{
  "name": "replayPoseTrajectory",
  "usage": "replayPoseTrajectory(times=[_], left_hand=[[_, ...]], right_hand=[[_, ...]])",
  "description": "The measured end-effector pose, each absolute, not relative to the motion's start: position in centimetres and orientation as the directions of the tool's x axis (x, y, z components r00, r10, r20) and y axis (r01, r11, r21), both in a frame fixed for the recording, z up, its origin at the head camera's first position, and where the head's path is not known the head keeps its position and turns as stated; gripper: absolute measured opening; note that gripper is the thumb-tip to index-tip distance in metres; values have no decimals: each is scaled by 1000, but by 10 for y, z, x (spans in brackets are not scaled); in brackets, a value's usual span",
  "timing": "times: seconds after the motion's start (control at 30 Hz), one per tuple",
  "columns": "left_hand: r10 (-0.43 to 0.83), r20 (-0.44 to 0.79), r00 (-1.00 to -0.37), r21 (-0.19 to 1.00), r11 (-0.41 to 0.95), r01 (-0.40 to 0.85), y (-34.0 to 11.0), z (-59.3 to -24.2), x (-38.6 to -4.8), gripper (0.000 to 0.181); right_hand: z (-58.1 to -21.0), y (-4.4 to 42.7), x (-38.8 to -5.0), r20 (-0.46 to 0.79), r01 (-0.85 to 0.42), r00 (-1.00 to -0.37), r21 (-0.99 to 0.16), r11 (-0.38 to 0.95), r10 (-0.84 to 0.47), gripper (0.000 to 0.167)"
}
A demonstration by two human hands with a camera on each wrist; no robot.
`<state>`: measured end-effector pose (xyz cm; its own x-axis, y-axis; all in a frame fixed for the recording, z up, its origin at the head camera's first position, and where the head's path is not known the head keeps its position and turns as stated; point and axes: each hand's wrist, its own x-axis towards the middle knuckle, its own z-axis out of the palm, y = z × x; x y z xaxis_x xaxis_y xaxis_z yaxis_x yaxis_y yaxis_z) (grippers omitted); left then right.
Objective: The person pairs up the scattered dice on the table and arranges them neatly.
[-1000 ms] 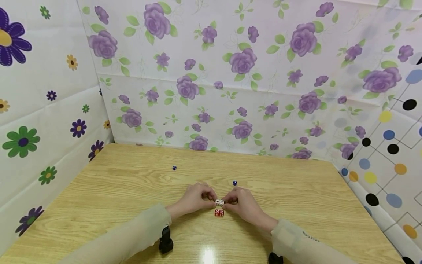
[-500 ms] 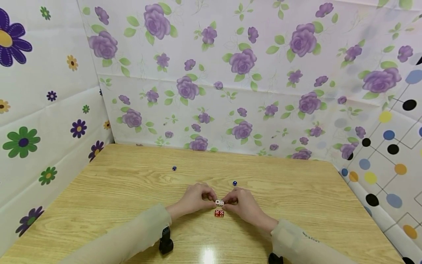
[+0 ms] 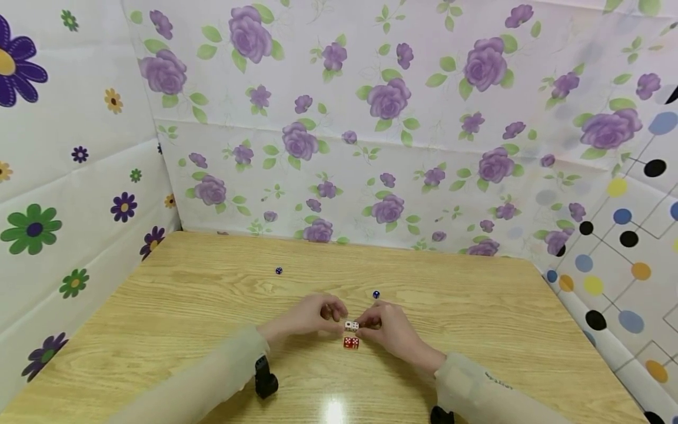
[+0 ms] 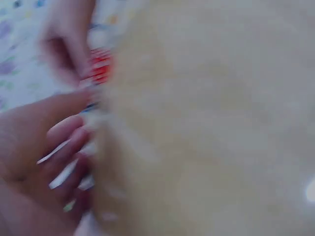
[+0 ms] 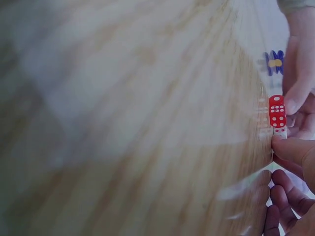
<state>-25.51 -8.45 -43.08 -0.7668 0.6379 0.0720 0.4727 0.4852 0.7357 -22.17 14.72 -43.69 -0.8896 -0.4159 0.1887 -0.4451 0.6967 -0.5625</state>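
Note:
Two white dice (image 3: 351,325) sit side by side on the table in the head view, just behind two red dice (image 3: 351,343) that also touch each other. My right hand (image 3: 392,331) pinches the right-hand white die between thumb and forefinger. To the left of the pair, my left hand (image 3: 306,316) holds nothing, its thumb and forefinger parted and a small gap from the white dice. The right wrist view shows the red dice (image 5: 277,111) in front of a white die (image 5: 280,132), beside my right thumb. The left wrist view is blurred.
Two blue dice lie farther back on the wooden table (image 3: 212,282): one blue die (image 3: 279,271) to the left, another blue die (image 3: 376,294) just beyond my right hand. Patterned cloth walls (image 3: 349,176) enclose the table's back and sides.
My left hand has let go of the white dice and shifted slightly left, its fingers parting. The right hand stays at the white dice, and the dice remain in place.

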Motion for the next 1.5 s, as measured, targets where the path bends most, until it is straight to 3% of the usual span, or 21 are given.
replayPoseTrajectory(times=[0.13,0.23,0.53,0.7,1.0,1.5], left_hand=[[704,6,-710,746,469,472,-103,-413,-272,28],[695,37,-718,717,482,504,-120,-402,-287,25],[411,148,-900,712,588,385,-177,-395,-322,24],[266,180,-947,705,636,313,-198,-411,-332,26],[180,162,-970,708,664,241,-207,-434,-336,27],[143,203,-969,690,681,245,-199,-446,-337,13]], right_hand=[[-437,147,-223,196,-448,-889,-559,697,-414,11],[-437,147,-223,196,-446,-891,-557,701,-410,12],[-438,147,-222,178,-433,-895,-567,701,-409,13],[-438,147,-222,179,-435,-894,-564,702,-410,13],[-436,147,-222,176,-432,-895,-564,704,-409,13],[-438,148,-221,168,-426,-897,-572,701,-409,13]])
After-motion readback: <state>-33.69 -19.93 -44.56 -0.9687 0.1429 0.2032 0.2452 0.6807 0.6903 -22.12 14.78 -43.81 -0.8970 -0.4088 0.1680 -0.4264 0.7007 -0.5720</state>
